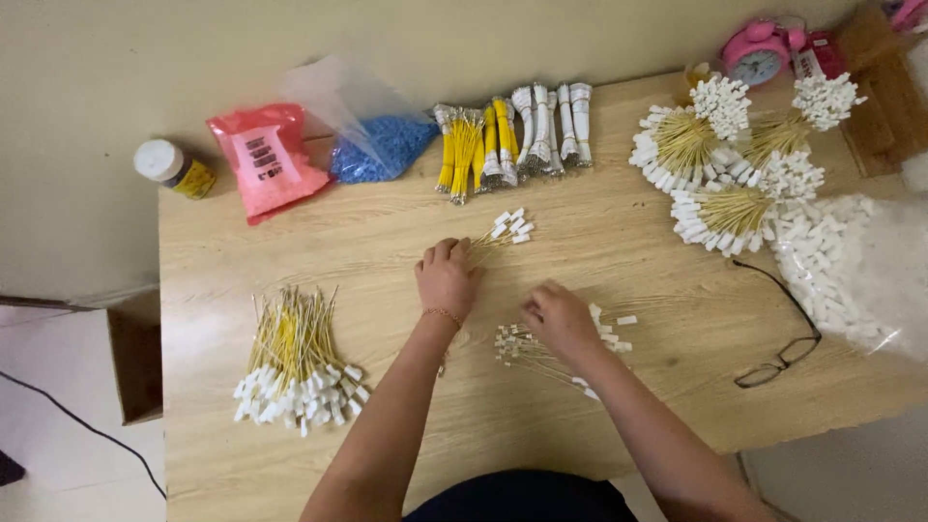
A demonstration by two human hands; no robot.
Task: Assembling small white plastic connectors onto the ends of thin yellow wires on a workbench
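Fingertips of the left hand (pixel 448 278) press down, curled together, on the stem ends of a small fan of yellow ties with white tags (pixel 503 232), whose tags splay away toward the far side of the wooden table (pixel 599 242). The right hand (pixel 559 317) lies over a second loose cluster of tagged ties (pixel 541 350), its fingers bent on them; whether any strand is actually pinched cannot be told. Both clusters sit directly under or just beyond the fingers. The thin strands could well snag and scatter if either hand drags sideways, mixing with the larger heap of ties (pixel 295 362) near the left elbow. A pair of glasses (pixel 788 333) lies close to the right forearm and could be knocked. Bundled yellow and white ties (pixel 512 135) line the back.
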